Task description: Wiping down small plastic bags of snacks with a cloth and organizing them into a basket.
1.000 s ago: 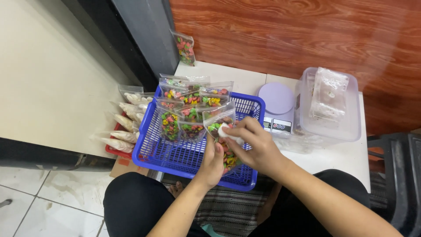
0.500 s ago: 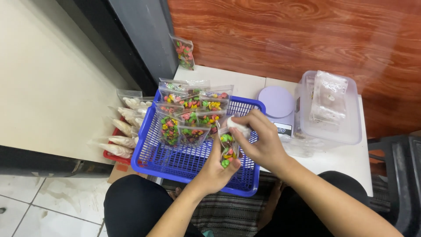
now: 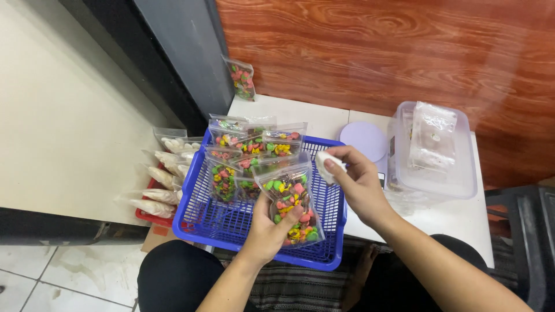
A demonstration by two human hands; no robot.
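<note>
Candy bag [image 3: 292, 205], a small clear pouch of mixed-colour sweets, sits upright over the near half of the blue basket [image 3: 199, 222], gripped from below by the left hand [image 3: 269, 228]; its thumb lies across the front of the pouch and the fingers are curled behind, hidden by the bag. The right hand [image 3: 361, 185] hovers just beside the bag's upper right corner, its fingers [image 3: 335, 167] pinched narrowly on a small white object [image 3: 322, 160]; what that object is cannot be made out, since the fingers cover most of it.

More filled bags of the same kind [image 3: 248, 147] stand packed along the far side of the basket, overlapping so that their count is unclear. The basket's near edge overhangs the person's lap, and its right rim is partly behind the right wrist. Left of the basket, a red tray [image 3: 151, 215] is mostly concealed under clear bags of pale contents [image 3: 165, 173].

On the white worktop [image 3: 457, 222] to the right, a round lilac lid [image 3: 363, 138] is partly hidden behind the right hand, and a clear plastic box [image 3: 433, 167] stands near the worktop's right edge. One further candy pouch [image 3: 243, 78] leans against the wall at the far corner. Bare worktop lies between box and near edge.
</note>
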